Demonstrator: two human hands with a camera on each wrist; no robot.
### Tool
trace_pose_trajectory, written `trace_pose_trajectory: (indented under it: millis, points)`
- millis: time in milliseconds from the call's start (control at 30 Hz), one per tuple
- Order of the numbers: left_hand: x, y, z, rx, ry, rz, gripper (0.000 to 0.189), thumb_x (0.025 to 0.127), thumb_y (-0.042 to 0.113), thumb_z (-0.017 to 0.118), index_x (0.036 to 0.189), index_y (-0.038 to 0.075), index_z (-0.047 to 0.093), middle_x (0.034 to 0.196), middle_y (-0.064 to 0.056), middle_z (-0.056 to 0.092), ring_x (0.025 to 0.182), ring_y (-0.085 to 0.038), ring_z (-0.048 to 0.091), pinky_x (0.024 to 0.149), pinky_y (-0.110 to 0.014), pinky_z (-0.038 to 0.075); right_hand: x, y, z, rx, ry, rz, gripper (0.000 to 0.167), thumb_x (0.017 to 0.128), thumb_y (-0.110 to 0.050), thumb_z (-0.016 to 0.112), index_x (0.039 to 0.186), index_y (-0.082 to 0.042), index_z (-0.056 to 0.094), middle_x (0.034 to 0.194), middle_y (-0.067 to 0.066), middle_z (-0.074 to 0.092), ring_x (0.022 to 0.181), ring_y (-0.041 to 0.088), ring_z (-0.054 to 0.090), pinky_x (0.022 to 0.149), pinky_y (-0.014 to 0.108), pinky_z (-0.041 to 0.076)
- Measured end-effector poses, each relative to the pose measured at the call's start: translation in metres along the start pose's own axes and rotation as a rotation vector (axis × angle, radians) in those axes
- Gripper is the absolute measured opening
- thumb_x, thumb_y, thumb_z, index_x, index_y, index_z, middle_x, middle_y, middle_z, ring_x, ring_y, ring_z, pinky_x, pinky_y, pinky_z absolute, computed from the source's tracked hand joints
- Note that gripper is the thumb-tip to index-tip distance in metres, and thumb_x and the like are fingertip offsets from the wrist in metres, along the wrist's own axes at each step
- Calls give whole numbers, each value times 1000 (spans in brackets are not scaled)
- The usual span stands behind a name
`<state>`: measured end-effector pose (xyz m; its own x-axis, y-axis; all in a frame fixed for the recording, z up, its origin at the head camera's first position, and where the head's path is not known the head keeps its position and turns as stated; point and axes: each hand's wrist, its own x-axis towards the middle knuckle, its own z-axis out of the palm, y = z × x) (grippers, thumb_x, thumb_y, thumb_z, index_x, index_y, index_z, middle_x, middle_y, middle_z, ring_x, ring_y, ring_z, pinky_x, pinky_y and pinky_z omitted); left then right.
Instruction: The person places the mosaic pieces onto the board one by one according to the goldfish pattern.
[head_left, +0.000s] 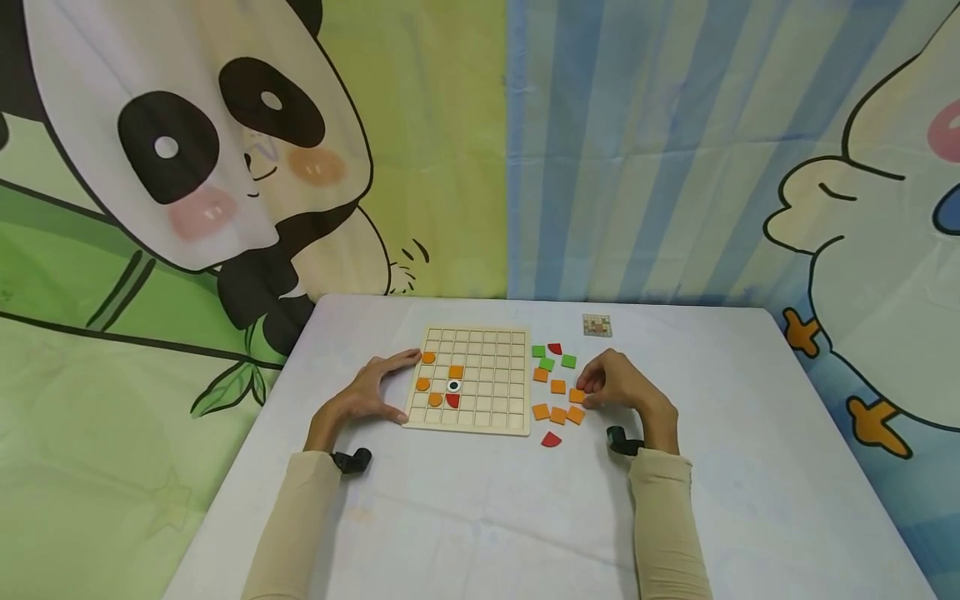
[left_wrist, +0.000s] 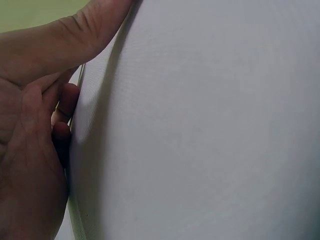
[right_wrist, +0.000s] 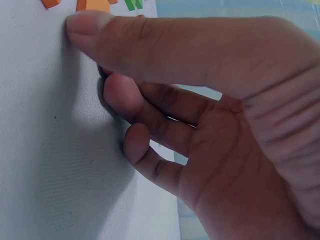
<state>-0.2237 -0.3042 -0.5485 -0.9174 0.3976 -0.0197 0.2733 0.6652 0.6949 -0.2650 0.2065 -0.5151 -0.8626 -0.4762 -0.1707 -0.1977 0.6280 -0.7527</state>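
A pale wooden grid board (head_left: 491,406) lies on the table. My left hand (head_left: 367,390) is at its left edge, index finger toward the upper side and thumb at the near left corner; the left wrist view shows this hand (left_wrist: 30,125) from the palm side. On the board are three orange discs (head_left: 423,384), an orange square (head_left: 456,372), a white piece with a black eye-like ring (head_left: 453,386) and a red wedge (head_left: 452,401). To the right, my right hand (head_left: 621,387) pinches an orange square tile (head_left: 576,395) at table level. Its thumb (right_wrist: 150,47) overlaps the tile (right_wrist: 95,6).
Between board and right hand lie several loose orange squares (head_left: 558,387), three green squares (head_left: 568,362) and two red wedges (head_left: 551,439). A small patterned card (head_left: 597,325) lies farther back. White cloth covers the table (head_left: 480,517); a printed curtain (head_left: 600,167) hangs behind it.
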Motion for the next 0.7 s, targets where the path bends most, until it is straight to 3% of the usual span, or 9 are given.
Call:
trace_pose_trajectory:
  millis: [700]
  points:
    - [0, 0, 0, -13, -1, -10, 123, 61, 30, 109, 166, 15, 48, 179, -7, 37, 139, -35, 45, 117, -59, 33, 0, 3, 2, 21, 18, -20, 24, 78, 3, 94, 98, 3, 81, 86, 12, 77, 74, 19, 63, 69, 23, 55]
